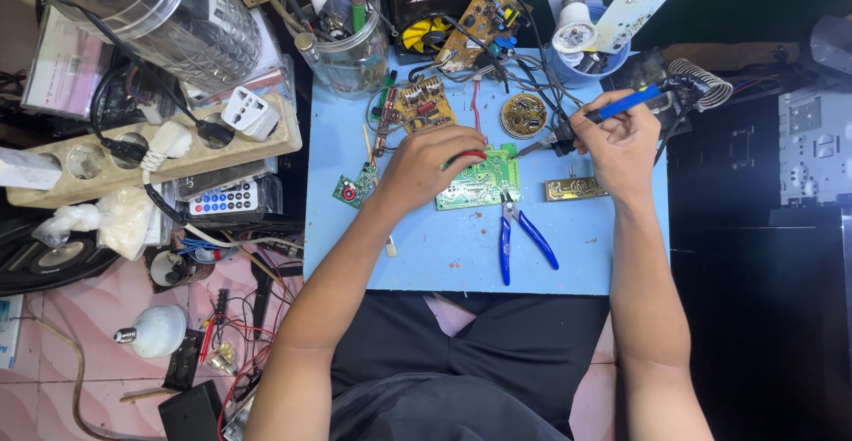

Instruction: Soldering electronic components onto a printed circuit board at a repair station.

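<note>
Blue mat [461, 255], PCB [484, 184] under left hand [430, 161]

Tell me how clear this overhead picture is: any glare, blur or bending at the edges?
Head view: even, soft light on the blue board, with hardly any shadows. The left hand and right hand are sharp, as are the green circuit board and blue pliers. The clear plastic jar shows bright glints. Edges bow slightly, as with a wide lens.

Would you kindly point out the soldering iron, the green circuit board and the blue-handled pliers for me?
soldering iron [621, 105], head view, on its blue handle above the right hand.
green circuit board [484, 184], head view, on its middle, right of the left hand.
blue-handled pliers [506, 246], head view, on the left handle.
</note>
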